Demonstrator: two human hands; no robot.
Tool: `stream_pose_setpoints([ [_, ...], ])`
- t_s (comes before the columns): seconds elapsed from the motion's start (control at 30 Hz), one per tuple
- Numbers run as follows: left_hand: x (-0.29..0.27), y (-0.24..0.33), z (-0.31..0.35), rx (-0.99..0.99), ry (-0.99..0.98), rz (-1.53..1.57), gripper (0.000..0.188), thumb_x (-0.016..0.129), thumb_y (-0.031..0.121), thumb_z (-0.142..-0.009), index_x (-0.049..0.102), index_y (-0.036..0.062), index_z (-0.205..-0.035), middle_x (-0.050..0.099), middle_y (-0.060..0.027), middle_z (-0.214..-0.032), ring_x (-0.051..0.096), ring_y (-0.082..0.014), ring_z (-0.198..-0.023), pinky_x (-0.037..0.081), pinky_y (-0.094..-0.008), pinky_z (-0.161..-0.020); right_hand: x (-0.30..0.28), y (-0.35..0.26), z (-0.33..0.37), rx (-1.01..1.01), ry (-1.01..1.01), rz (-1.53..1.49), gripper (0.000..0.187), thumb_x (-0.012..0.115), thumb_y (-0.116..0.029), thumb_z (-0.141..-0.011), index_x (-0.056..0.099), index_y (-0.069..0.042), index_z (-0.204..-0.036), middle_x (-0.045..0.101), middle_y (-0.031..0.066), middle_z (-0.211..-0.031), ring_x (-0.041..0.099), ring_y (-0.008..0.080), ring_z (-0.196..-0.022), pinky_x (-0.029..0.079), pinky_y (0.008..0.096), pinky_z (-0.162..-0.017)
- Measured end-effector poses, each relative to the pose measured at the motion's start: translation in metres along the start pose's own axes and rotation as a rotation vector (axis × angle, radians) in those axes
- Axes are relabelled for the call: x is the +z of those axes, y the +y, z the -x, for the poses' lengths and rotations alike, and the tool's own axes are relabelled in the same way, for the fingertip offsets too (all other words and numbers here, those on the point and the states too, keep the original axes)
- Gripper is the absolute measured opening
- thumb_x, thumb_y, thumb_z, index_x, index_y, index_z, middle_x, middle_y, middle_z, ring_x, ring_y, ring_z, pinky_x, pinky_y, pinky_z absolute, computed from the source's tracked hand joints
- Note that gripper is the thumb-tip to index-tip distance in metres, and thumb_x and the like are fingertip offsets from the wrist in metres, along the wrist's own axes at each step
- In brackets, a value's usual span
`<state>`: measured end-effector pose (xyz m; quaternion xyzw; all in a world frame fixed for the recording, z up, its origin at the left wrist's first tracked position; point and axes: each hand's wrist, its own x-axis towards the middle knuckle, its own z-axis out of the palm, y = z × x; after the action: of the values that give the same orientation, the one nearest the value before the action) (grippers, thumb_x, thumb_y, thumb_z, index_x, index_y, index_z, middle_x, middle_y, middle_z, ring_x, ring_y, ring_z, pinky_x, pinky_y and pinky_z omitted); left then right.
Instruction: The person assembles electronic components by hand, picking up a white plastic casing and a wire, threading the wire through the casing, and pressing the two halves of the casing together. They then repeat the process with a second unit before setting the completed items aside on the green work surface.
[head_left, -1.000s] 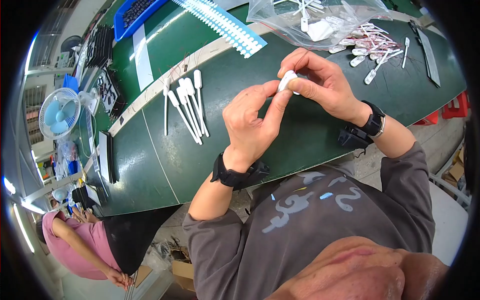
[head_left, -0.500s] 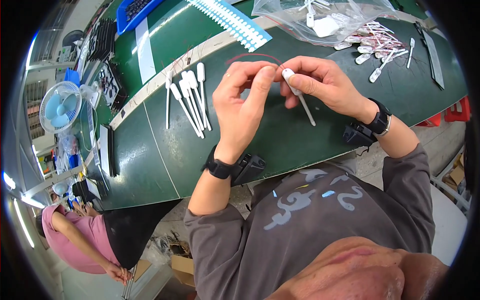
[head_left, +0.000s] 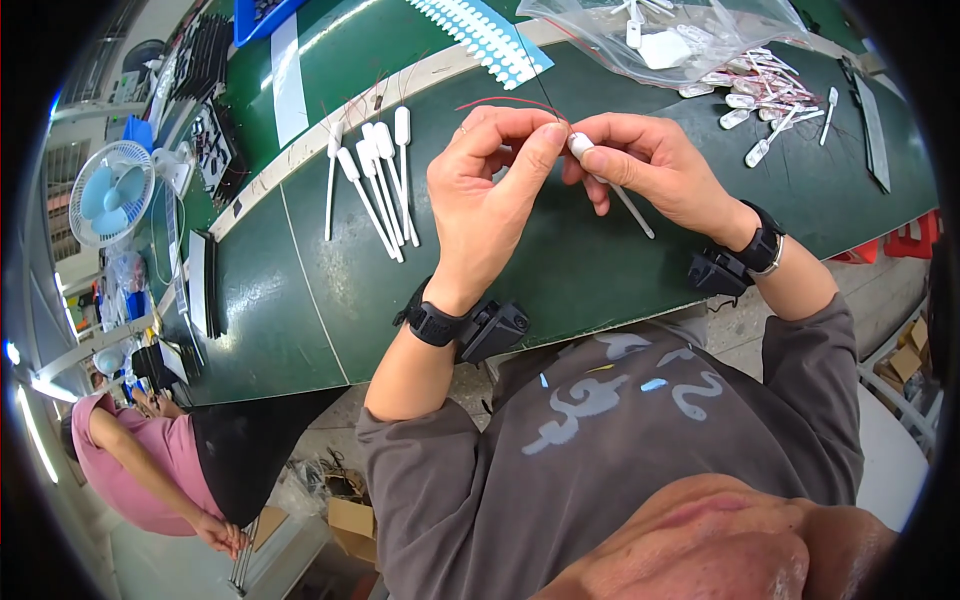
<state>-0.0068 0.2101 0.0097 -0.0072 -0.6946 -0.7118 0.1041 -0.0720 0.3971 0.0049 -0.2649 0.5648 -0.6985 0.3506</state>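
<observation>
My right hand (head_left: 660, 170) pinches a white stick-like part (head_left: 631, 212) by its wide, rounded head, its thin stem slanting down to the right. Close beside it, my left hand (head_left: 480, 215) has thumb and forefinger pressed together on thin red and black wires (head_left: 507, 101) that come from the head of that part. The wire ends rise above my left fingers; the exact pinch point is hidden. To the left on the green table (head_left: 290, 330) lie several similar white parts (head_left: 384, 145), heads away from me, with fine wires trailing off.
Further right sits a heap of white parts with red wires (head_left: 765, 95), beside a clear plastic bag (head_left: 700, 35). A sheet of white stickers (head_left: 485, 45) lies beyond my hands. There is a dark flat bar (head_left: 868, 130) at right. Another person in pink (head_left: 140, 460) is at lower left.
The held part has turned slightly, its stem end swinging right and its head now more covered by my fingers. A black wire now stands up apart from the red one.
</observation>
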Motion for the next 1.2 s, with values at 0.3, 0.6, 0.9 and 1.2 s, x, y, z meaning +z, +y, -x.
stream_pose_setpoints([
  [0.3,0.004,-0.001,0.001,0.073,0.004,-0.044,0.012,0.069,0.009,-0.089,0.07,0.001,-0.097,0.064,-0.0057,-0.094,0.063,-0.0093,-0.077,0.05,-0.0226,-0.064,-0.001,0.002,0.001,-0.006,0.003,0.004,0.028,0.053,-0.019,-0.1,0.06,0.002,-0.118,0.065,0.0069,-0.094,0.06,0.0094,-0.074,0.053,0.0247,-0.067],
  [0.6,0.002,0.003,0.0,0.016,-0.02,0.004,0.013,0.067,0.009,-0.091,0.069,-0.0007,-0.1,0.065,-0.007,-0.098,0.064,-0.011,-0.083,0.049,-0.0223,-0.065,0.001,-0.006,0.001,0.018,0.0,-0.003,0.026,0.054,-0.02,-0.1,0.061,0.002,-0.111,0.064,0.0064,-0.09,0.061,0.0098,-0.071,0.053,0.0241,-0.066],
  [0.9,0.003,0.001,0.0,-0.021,-0.034,0.133,0.017,0.067,0.008,-0.09,0.068,-0.0018,-0.104,0.066,-0.0073,-0.099,0.064,-0.0109,-0.081,0.051,-0.0228,-0.068,0.002,-0.005,0.001,0.023,-0.016,-0.025,0.026,0.055,-0.02,-0.1,0.061,0.002,-0.111,0.064,0.0063,-0.089,0.061,0.0095,-0.071,0.053,0.024,-0.065],
  [1.2,0.001,0.004,0.002,0.098,0.053,-0.033,0.013,0.068,0.005,-0.089,0.069,-0.001,-0.101,0.065,-0.0062,-0.097,0.064,-0.0101,-0.08,0.05,-0.0217,-0.068,0.002,-0.002,0.0,0.023,0.015,-0.025,0.028,0.055,-0.021,-0.1,0.062,0.002,-0.115,0.064,0.0058,-0.088,0.062,0.0099,-0.071,0.053,0.0241,-0.065],
])
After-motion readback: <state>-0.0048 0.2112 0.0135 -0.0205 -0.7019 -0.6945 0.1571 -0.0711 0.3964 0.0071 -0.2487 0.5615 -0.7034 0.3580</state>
